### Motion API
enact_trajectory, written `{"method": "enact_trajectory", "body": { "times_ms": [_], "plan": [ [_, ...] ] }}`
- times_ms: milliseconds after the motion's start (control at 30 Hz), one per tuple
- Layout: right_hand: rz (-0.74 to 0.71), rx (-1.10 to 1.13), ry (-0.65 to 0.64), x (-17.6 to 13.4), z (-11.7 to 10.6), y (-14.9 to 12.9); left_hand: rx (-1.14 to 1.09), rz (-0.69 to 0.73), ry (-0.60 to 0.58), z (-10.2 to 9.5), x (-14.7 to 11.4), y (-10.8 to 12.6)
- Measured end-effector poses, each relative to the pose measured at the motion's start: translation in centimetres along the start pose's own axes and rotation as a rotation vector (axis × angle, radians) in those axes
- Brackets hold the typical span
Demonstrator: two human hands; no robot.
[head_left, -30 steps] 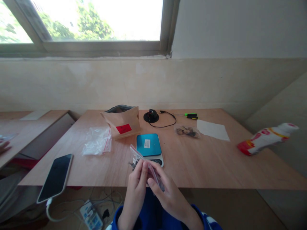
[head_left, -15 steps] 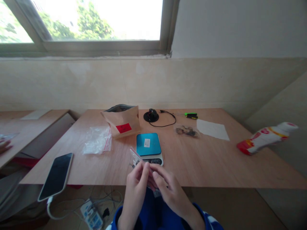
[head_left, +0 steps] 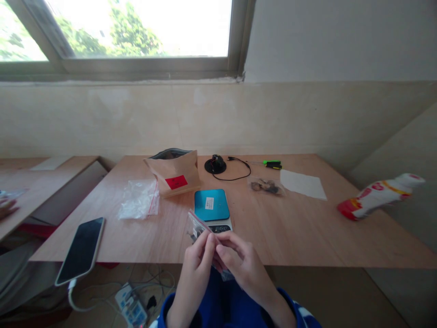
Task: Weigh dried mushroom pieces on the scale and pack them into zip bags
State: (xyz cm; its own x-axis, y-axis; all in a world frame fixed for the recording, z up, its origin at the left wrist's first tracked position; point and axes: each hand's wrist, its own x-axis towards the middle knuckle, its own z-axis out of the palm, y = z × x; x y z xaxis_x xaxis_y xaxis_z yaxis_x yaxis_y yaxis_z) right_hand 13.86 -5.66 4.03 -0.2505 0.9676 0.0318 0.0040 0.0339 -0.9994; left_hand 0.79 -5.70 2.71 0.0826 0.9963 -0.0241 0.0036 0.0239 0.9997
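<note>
Between my two hands is a small clear zip-lock bag with a red seal strip and dark bits inside. My left hand pinches the strip between thumb and fingers. My right hand is closed on the strip's lower right end, thumb against forefinger. The bag's lower part is mostly hidden by my fingers. Just beyond the bag lies a kitchen scale with a blue top, a white label and a dark panel, partly covered by the bag and my hands.
A brown paper pouch stands open behind clear plastic bags. A phone overhangs the front edge, cable attached. Farther back are a black device, screwdrivers, a bag of brown pieces, paper and a bottle.
Both hands and the zip-lock bag have shifted slightly to the right. My grip on its strip looks much the same.
</note>
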Motion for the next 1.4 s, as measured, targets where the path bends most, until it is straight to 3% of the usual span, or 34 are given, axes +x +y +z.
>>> {"method": "enact_trajectory", "body": {
  "times_ms": [233,500,733,1400],
  "plan": [
    [0.019,0.086,0.013,0.1,-0.2,0.4,-0.002,-0.018,-0.071,0.2,-0.1,-0.2],
    [0.044,0.255,-0.047,0.2,-0.3,0.1,0.032,0.028,-0.046,0.0,-0.2,0.3],
    [0.022,0.039,-0.050,-0.1,-0.3,-0.2,-0.019,-0.016,0.034,0.2,-0.3,0.9],
    [-0.002,-0.088,-0.027,-0.2,-0.8,-1.3,-0.029,-0.019,-0.048,-0.1,-0.7,0.7]
  ]
}}
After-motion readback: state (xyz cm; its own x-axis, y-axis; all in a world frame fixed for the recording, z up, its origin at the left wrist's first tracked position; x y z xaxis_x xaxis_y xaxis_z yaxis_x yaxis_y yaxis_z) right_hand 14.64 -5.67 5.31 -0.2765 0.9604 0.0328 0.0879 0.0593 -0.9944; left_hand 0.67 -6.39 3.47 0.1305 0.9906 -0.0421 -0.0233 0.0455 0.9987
